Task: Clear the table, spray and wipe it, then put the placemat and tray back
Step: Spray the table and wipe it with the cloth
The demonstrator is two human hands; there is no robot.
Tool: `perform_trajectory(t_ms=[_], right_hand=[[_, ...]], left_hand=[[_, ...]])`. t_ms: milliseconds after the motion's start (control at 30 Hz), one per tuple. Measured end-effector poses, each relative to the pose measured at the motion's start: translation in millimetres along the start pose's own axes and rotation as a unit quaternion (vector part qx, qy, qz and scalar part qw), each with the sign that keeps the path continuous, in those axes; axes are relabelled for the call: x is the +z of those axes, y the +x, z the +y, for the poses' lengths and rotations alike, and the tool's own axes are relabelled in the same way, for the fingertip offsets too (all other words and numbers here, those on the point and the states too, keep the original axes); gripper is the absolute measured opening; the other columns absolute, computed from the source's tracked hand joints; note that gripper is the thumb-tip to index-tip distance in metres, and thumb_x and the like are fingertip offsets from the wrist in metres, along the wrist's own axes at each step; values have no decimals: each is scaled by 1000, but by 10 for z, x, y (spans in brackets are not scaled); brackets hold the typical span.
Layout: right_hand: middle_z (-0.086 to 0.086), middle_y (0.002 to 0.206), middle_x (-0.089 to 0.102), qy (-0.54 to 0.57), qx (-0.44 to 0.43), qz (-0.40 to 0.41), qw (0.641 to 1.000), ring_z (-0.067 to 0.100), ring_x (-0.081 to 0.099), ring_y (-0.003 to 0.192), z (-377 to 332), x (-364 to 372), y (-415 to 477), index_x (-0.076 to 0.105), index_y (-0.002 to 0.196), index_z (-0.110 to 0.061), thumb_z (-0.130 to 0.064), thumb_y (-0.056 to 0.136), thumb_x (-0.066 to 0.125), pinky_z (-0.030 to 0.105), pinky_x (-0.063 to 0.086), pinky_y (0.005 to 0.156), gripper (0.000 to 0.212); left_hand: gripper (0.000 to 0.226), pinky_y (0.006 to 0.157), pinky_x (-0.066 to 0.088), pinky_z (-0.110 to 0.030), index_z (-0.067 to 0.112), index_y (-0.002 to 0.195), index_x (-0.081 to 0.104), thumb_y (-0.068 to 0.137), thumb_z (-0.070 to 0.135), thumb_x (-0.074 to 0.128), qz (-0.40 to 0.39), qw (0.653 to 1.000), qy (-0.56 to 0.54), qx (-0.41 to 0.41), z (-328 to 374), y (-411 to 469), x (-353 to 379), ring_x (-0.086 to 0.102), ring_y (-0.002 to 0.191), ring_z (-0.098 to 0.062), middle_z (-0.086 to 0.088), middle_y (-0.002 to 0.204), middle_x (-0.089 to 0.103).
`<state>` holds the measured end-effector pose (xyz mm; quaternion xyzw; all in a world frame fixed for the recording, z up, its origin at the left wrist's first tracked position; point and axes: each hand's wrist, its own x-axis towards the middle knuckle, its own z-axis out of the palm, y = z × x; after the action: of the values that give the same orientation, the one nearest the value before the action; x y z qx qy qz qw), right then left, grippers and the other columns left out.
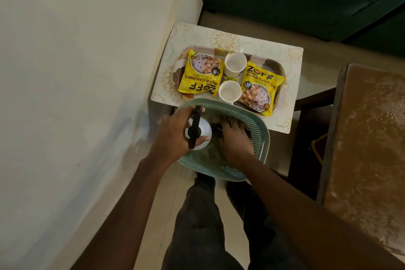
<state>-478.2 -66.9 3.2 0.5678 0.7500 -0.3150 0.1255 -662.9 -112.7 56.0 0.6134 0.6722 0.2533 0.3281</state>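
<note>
Over the pale green perforated plastic basket (260, 131), the left hand (173, 136) grips a white, black-triggered spray bottle (204, 132). The right hand (235, 142) lies inside it, grip unclear

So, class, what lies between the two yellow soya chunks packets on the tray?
The head view shows two white paper cups there, a far cup and a near cup, between the left packet and right packet.

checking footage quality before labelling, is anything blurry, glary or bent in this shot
Head view: dim warm light; wall edge bows from the wide lens; right hand in the basket looks blurred; pale glare on the brown table; yellow packets on the tray look sharp.
</note>
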Motion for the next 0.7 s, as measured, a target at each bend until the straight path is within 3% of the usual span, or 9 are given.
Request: perform_trajectory(t_ms=[167, 267, 300, 367, 433, 500, 600, 700], right_hand=[[10, 125, 55, 198, 12, 90, 976, 27, 51, 115, 39, -340, -273, 58, 128, -12, -13, 90, 58, 37, 43, 96, 38], [1, 99, 70, 376, 60, 108, 918, 19, 65, 94, 39, -651, -574, 67, 102, -16, -12, 88, 60, 43, 54, 87, 16], [2, 95, 72, 454, 88, 96, 881, 19, 68, 92, 47, -769, -677, 69, 98, -17, -12, 89, 61, 46, 57, 87, 13], [9, 99, 75, 630, 145, 56, 761, 25, 70, 96, 104, -970, -845, 71, 96, -12, -11, 87, 62, 54, 54, 93, 13], [14, 110, 72, 753, 183, 2, 632, 34, 67, 105, 200, -1220, -1015, 70, 107, -7, -14, 77, 63, 58, 48, 100, 32], [15, 116, 70, 812, 207, -29, 545, 37, 64, 110, 320, -1469, -1200, 66, 118, -4, -18, 76, 56, 55, 46, 102, 45], [15, 109, 68, 870, 178, -62, 455, 34, 64, 99, 485, -1743, -1417, 69, 110, -5, -18, 82, 44, 48, 48, 96, 39], [16, 115, 67, 897, 112, -91, 418, 35, 65, 102, 639, -1991, -1602, 74, 107, -4, -21, 82, 46, 49, 48, 99, 41]], left_hand=[[67, 77, 55, -42, 16, 126, 59, 69, 42, 81, 13, 1000, -5, -8, 241, 21, -61, 66, 84, -14, 6, 93, 68], [63, 75, 53, -29, 17, 124, 61, 67, 29, 87, 43, 999, -29, -15, 482, -26, -173, 61, 80, -7, 13, 87, 63], [62, 75, 53, -28, 18, 123, 61, 68, 26, 88, 49, 998, -42, -20, 572, -41, -216, 62, 80, -9, 11, 85, 64], [57, 75, 53, -25, 17, 121, 61, 69, 26, 85, 64, 996, -64, -27, 761, -56, -295, 64, 81, -11, 7, 84, 64], [51, 75, 51, -19, 14, 118, 62, 72, 26, 81, 92, 992, -80, -33, 1029, -67, -390, 64, 80, -10, 5, 83, 64], [42, 73, 46, -11, 10, 113, 61, 76, 24, 76, 112, 989, -85, -33, 1367, -86, -470, 63, 77, -10, 2, 84, 63], [37, 69, 43, -8, 6, 110, 60, 78, 20, 71, 129, 989, -74, -24, 1771, -124, -504, 57, 74, -11, -1, 82, 61], [38, 71, 46, -13, 10, 112, 59, 78, 23, 69, 143, 987, -71, -25, 2114, -201, -483, 58, 77, -12, 8, 83, 58]])
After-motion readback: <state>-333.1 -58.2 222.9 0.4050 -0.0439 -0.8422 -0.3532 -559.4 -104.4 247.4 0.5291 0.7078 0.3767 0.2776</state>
